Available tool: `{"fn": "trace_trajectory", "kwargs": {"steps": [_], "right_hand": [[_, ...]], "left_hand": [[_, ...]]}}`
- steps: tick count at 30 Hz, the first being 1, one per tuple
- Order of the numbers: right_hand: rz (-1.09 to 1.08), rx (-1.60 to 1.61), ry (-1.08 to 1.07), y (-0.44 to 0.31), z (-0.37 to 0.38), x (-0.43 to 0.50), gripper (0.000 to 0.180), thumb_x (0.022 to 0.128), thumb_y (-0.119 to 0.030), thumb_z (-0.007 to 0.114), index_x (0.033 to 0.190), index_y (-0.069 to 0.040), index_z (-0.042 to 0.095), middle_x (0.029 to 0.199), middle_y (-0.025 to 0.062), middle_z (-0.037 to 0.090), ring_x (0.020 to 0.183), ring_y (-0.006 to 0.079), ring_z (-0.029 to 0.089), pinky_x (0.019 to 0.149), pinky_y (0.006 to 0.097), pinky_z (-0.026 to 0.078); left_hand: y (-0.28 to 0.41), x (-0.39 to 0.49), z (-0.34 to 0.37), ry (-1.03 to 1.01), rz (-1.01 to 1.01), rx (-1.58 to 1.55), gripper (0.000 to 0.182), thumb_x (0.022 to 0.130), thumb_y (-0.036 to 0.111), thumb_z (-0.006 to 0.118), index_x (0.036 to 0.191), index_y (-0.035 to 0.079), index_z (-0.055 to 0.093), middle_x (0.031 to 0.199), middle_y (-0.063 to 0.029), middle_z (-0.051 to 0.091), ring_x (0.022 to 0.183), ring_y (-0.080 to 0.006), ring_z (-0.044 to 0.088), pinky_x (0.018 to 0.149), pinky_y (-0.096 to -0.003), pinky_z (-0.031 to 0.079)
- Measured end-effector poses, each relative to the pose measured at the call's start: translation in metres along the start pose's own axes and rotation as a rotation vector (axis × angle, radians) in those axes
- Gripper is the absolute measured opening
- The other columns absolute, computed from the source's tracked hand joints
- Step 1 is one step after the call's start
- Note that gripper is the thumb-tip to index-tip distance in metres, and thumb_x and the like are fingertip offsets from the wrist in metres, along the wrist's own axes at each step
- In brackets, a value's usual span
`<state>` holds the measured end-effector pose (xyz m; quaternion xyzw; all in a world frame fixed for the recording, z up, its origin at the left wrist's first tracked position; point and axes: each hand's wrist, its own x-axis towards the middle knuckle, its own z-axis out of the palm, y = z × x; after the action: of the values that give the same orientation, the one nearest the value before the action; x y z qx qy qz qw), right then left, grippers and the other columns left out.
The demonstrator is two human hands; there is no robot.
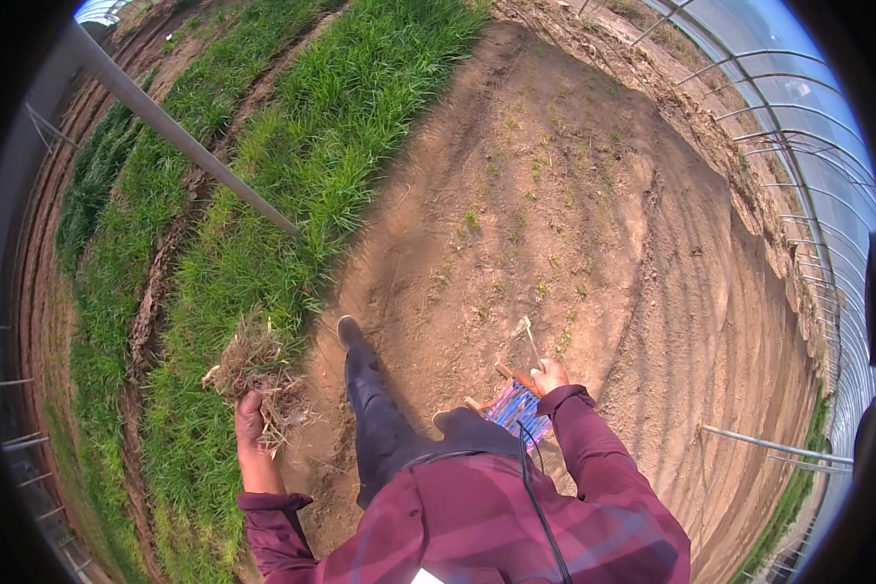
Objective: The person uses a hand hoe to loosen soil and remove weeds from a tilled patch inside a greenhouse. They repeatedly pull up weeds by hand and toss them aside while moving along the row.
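A bundle of dry grass and weeds [252, 361] is gripped in my left hand [249, 420], out over the edge of the green grass bed. My right hand [550, 377] is closed around a thin-handled hand tool [533, 342], probably a small hoe. Its pale head points away from me over the soil. Just under that hand is a small stool [512, 409] with orange-brown wooden bars and a seat of blue and pink woven strips. The right hand seems to hold the stool's bar too, but the fingers' far side is hidden.
A dense green grass bed [336, 146] runs along my left, crossed by a slanting metal pole [190, 150]. Bare soil [438, 241] with sparse seedlings [471, 219] lies ahead and right. Another metal pipe [774, 445] stands at right, near the plastic-covered greenhouse wall [810, 131].
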<state>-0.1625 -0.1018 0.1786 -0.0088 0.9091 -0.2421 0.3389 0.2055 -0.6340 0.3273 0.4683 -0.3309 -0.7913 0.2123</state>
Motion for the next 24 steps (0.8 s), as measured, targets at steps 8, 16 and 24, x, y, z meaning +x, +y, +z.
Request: {"fn": "trace_trajectory", "kwargs": {"steps": [8,16,24], "right_hand": [[0.504,-0.227,0.133,-0.052,0.001,-0.048,0.032,0.087,-0.022,0.073,0.112,-0.001,0.075,0.109,0.0279,0.074,0.109,0.0403,0.072,0.094,0.0468,0.054],[0.701,-0.063,0.067,-0.137,0.03,-0.061,0.039,0.086,-0.026,0.075,0.114,0.001,0.073,0.116,0.0281,0.072,0.112,0.0457,0.069,0.101,0.0473,0.053],[0.707,-0.069,0.124,-0.223,0.0,0.137,0.036,0.09,-0.029,0.073,0.115,-0.003,0.073,0.115,0.0248,0.073,0.11,0.042,0.07,0.094,0.0484,0.055]], "left_hand": [[0.136,0.179,0.14,-0.18,-0.083,0.234,0.048,0.082,0.015,0.074,0.126,-0.004,0.065,0.109,-0.0131,0.074,0.092,-0.0241,0.074,0.084,-0.0388,0.062],[0.218,0.351,0.272,-0.405,-0.041,0.529,0.018,0.093,0.018,0.072,0.1,0.002,0.076,0.097,-0.0032,0.074,0.083,-0.0153,0.067,0.083,-0.0341,0.055],[0.289,0.478,0.437,-0.286,-0.115,0.65,0.023,0.091,0.01,0.062,0.106,-0.003,0.075,0.093,-0.009,0.075,0.079,-0.0195,0.072,0.073,-0.0338,0.061]]}}
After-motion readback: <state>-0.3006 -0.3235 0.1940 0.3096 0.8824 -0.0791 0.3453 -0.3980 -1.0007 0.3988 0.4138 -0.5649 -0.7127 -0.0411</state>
